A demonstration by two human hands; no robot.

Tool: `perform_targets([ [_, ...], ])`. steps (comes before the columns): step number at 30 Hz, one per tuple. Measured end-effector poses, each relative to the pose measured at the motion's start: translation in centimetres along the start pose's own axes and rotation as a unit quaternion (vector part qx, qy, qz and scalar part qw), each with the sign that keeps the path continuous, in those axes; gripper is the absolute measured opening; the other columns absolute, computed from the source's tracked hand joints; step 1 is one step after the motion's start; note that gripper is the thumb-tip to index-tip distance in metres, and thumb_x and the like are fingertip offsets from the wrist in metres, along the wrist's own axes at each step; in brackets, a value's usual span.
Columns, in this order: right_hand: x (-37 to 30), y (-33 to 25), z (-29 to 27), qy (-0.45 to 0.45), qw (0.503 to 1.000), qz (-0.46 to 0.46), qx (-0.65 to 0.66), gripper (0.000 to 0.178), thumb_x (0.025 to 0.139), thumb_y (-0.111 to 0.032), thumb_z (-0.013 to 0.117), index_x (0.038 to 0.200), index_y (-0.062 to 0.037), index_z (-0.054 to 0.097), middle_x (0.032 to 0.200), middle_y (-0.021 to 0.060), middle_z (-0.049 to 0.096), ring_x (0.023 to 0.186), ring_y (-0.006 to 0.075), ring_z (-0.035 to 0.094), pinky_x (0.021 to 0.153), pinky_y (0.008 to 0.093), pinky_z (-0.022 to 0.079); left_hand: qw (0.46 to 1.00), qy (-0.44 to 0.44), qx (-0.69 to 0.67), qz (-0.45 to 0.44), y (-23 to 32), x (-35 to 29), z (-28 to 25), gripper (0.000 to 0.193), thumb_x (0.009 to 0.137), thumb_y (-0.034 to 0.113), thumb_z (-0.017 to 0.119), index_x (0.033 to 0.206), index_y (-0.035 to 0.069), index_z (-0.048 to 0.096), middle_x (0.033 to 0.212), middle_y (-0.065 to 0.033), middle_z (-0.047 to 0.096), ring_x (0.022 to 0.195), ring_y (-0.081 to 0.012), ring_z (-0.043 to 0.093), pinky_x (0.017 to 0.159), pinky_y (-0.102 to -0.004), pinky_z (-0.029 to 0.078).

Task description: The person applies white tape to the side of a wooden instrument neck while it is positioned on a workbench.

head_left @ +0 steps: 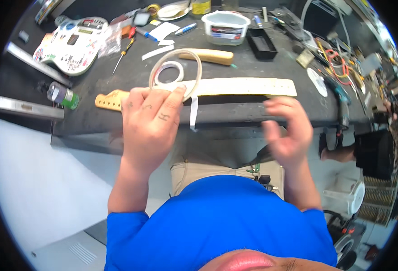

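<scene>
The left hand (151, 115) hides a stretch of the guitar neck (253, 86) beside the headstock, and its own fingertips are mostly out of sight, so how they grip the large tape ring (200, 72) cannot be told. The right hand (289, 131) is smeared by motion blur, its fingers indistinct. Stickers on the white guitar body (74, 45), far left, are too small to tell. The wearer's face (248, 261) is cut off at the near edge.

Inked letters (163, 117) on left grip (153, 115)
</scene>
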State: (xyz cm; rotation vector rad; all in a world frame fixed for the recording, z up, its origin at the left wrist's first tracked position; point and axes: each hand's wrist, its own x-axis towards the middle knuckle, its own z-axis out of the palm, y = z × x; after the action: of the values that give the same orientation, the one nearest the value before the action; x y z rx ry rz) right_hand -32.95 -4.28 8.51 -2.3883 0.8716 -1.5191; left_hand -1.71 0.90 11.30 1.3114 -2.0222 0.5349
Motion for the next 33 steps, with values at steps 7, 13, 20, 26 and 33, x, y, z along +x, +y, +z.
perform_targets([
  [7, 5.2, -4.1, 6.9, 0.057, 0.994, -0.074, 0.057, 0.042, 0.082, -0.003, 0.088, 0.120, -0.0009, 0.072, 0.125, 0.0176, 0.075, 0.113, 0.0392, 0.073, 0.096, 0.0466, 0.061, 0.999, -0.013, -0.037, -0.025, 4.0, 1.4, -0.1, 0.047, 0.084, 0.005, 0.081, 0.131, 0.005, 0.077, 0.104, -0.0038, 0.071, 0.094, -0.0277, 0.060, 0.086, -0.0452, 0.043],
  [13, 4.6, -4.1, 8.1, 0.103, 0.993, -0.047, 0.044, 0.032, 0.081, 0.007, 0.085, 0.111, 0.0000, 0.075, 0.122, 0.0179, 0.079, 0.105, 0.0366, 0.079, 0.089, 0.0439, 0.065, 0.998, 0.008, -0.040, -0.048, 4.7, 0.6, 0.2, 0.034, 0.094, 0.012, 0.080, 0.128, 0.007, 0.078, 0.101, -0.0030, 0.070, 0.089, -0.0263, 0.056, 0.080, -0.0434, 0.039],
  [20, 4.6, -3.6, 8.3, 0.095, 0.993, -0.057, 0.032, 0.023, 0.080, 0.007, 0.081, 0.100, -0.0020, 0.073, 0.119, 0.0169, 0.081, 0.103, 0.0311, 0.079, 0.088, 0.0396, 0.065, 0.987, 0.030, -0.097, -0.127, 5.5, 0.3, 1.1, 0.022, 0.096, 0.013, 0.076, 0.117, 0.007, 0.080, 0.096, -0.0040, 0.071, 0.089, -0.0277, 0.056, 0.081, -0.0437, 0.039],
  [26, 4.2, -2.9, 8.9, 0.036, 0.995, -0.086, 0.044, 0.028, 0.078, 0.004, 0.081, 0.102, -0.0012, 0.068, 0.127, 0.0188, 0.075, 0.104, 0.0365, 0.076, 0.087, 0.0466, 0.063, 0.978, 0.035, -0.109, -0.177, 4.8, 0.0, 1.4, 0.020, 0.093, 0.012, 0.076, 0.111, 0.009, 0.082, 0.096, -0.0042, 0.075, 0.091, -0.0286, 0.057, 0.083, -0.0449, 0.039],
  [33, 4.8, -3.4, 9.1, 0.045, 0.995, -0.063, 0.063, 0.029, 0.080, -0.001, 0.085, 0.105, -0.0019, 0.071, 0.130, 0.0178, 0.076, 0.109, 0.0380, 0.076, 0.093, 0.0462, 0.064, 0.971, 0.066, -0.125, -0.192, 4.2, 0.1, 1.8, 0.015, 0.086, 0.012, 0.080, 0.100, 0.009, 0.085, 0.088, -0.0035, 0.076, 0.088, -0.0275, 0.058, 0.081, -0.0444, 0.038],
])
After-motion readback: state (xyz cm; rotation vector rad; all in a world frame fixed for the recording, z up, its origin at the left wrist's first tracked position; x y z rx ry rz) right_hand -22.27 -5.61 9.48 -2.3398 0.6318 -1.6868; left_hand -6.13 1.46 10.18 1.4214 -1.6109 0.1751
